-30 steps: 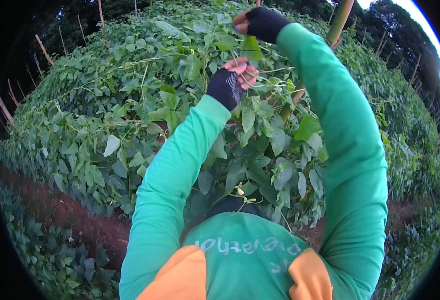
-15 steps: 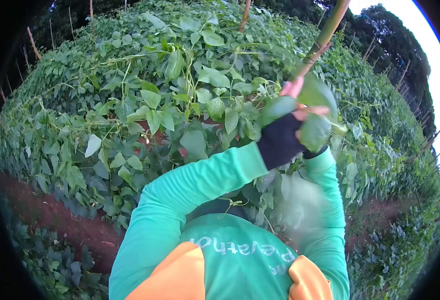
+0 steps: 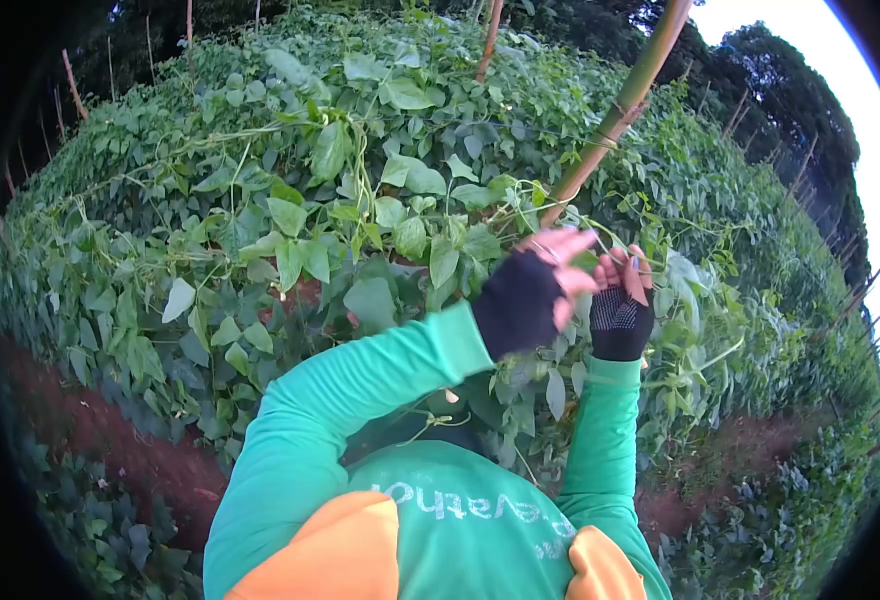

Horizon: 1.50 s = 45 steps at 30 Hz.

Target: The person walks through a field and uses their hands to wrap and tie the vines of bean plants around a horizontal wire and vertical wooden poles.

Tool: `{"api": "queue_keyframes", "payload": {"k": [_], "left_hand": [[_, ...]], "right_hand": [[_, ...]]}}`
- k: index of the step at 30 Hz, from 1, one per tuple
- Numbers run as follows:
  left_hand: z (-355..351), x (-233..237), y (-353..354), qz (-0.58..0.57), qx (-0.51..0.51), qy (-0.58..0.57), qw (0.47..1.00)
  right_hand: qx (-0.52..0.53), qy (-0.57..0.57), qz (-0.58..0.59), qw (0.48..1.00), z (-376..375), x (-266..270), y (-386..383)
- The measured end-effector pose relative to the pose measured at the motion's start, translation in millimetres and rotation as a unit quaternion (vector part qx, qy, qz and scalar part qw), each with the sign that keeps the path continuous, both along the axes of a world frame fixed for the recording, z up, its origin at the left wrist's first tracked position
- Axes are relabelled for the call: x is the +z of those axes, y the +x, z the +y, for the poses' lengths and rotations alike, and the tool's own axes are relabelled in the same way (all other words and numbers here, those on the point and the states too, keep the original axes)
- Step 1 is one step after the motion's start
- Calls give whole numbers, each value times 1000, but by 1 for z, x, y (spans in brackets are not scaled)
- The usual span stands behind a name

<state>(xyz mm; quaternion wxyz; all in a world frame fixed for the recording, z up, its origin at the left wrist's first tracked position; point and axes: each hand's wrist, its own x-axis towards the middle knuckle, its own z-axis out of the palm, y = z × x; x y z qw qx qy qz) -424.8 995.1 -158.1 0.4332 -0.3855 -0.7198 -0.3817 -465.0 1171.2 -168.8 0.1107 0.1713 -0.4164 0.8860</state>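
While my left hand (image 3: 532, 297) is raised at centre right of the frame, its grip is loosely spread. The bare fingers reach out of a black fingerless glove and brush the leaves of the bean vine (image 3: 444, 258) in front of me. Just to its right, my right hand (image 3: 621, 305) shows its palm with the fingers curled in together among thin green stems. I cannot tell whether that grip pinches a stem or only rests against the stems. The two hands sit close beside each other but not touching.

Below the foliage, a strip of red soil (image 3: 110, 440) runs across the lower left, and a bright patch of sky (image 3: 865, 120) shows at the upper right. A bamboo pole (image 3: 622, 105) slants up from just above my hands to the top edge. Thinner stakes (image 3: 73, 85) stand at the upper left. Dense leaves crowd round both wrists and hide where the stems lead.
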Motion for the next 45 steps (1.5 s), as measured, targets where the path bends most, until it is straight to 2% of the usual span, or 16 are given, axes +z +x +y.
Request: {"api": "queue_keyframes", "payload": {"k": [1,5,9,15,19,20,22,25,29,30,33,35,38,41,43,45], "left_hand": [[-18,-1,-19,-2,-2,2,1000],[-62,9,-77,61,280,-136,948],[-80,23,-111,59,260,-185,946],[-94,33,-129,-215,133,-56,966],[-100,33,-138,-238,118,-69,962],[-100,36,-140,-315,26,46,948],[-99,40,-141,-442,-132,261,848],[-106,36,-154,-434,-233,359,793],[-122,33,-158,-396,-257,460,752],[-113,35,-145,-369,-210,479,768],[-82,34,-99,-320,-247,455,794],[-49,42,-67,-251,-196,355,879],[-12,52,-46,-42,9,107,993],[19,50,-50,8,23,69,997],[28,55,-51,-32,29,68,997],[33,60,-56,-55,46,81,994]], "right_hand": [[-2,-6,0,1000,-2,-1,0],[13,-71,-49,996,-12,-9,7],[7,-81,-39,996,-14,-11,7],[-1,-35,14,999,-19,-11,8],[-33,-9,29,999,-26,-10,8],[-45,-2,29,999,-28,-7,9],[-56,6,27,998,-31,-3,12],[-76,30,27,996,-39,5,14],[-58,53,79,994,-46,8,14],[-77,75,105,989,-50,13,18],[-92,95,105,986,-50,19,20],[-82,100,122,984,-46,15,17],[-76,48,121,989,-54,15,19],[-98,-6,134,986,-56,12,7],[-181,65,152,970,-44,8,-12],[-163,9,135,977,-45,25,0]]}}
